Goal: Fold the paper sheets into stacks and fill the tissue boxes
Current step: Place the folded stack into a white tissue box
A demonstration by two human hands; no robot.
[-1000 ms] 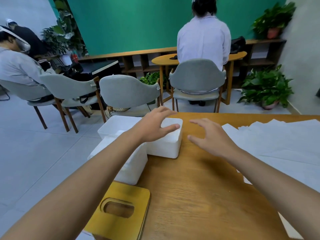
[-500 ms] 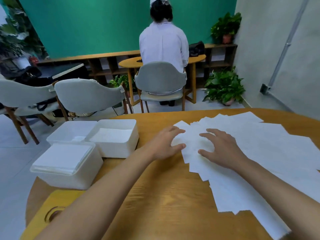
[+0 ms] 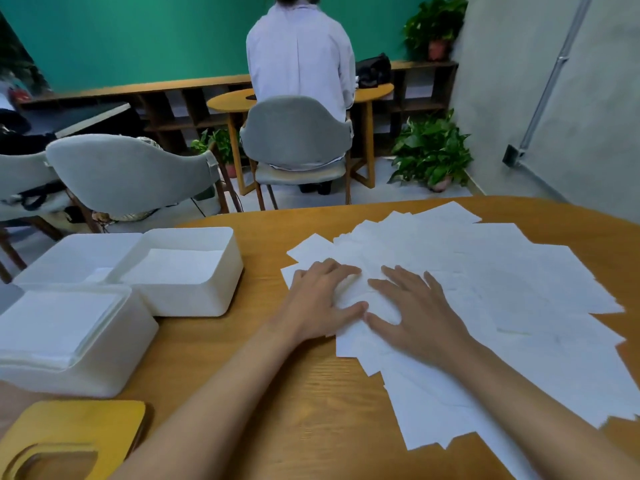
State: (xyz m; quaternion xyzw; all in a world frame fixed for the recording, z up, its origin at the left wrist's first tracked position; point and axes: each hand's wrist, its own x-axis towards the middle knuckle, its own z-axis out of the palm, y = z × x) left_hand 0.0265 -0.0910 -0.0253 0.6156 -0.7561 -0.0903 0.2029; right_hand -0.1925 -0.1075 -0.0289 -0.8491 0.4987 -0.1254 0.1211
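A wide spread of white paper sheets (image 3: 485, 292) covers the right half of the round wooden table (image 3: 277, 393). My left hand (image 3: 320, 299) and my right hand (image 3: 415, 306) both lie flat on the near-left part of that spread, fingers straight, thumbs almost touching. Three white tissue boxes stand at the left. The near box (image 3: 104, 368) is filled with folded paper to its rim. The middle box (image 3: 207, 299) holds a lower stack. What the far-left box (image 3: 69, 251) holds is hard to tell.
A yellow wooden lid with an oval slot (image 3: 69, 441) lies at the table's near-left edge. Grey chairs (image 3: 131, 174) stand beyond the table. A person in a white shirt (image 3: 298, 57) sits with their back to me at another table. Potted plants (image 3: 433, 154) line the right wall.
My left hand left the middle tissue box and both hands moved right onto the paper spread, then drew closer together. The view swung right and down.
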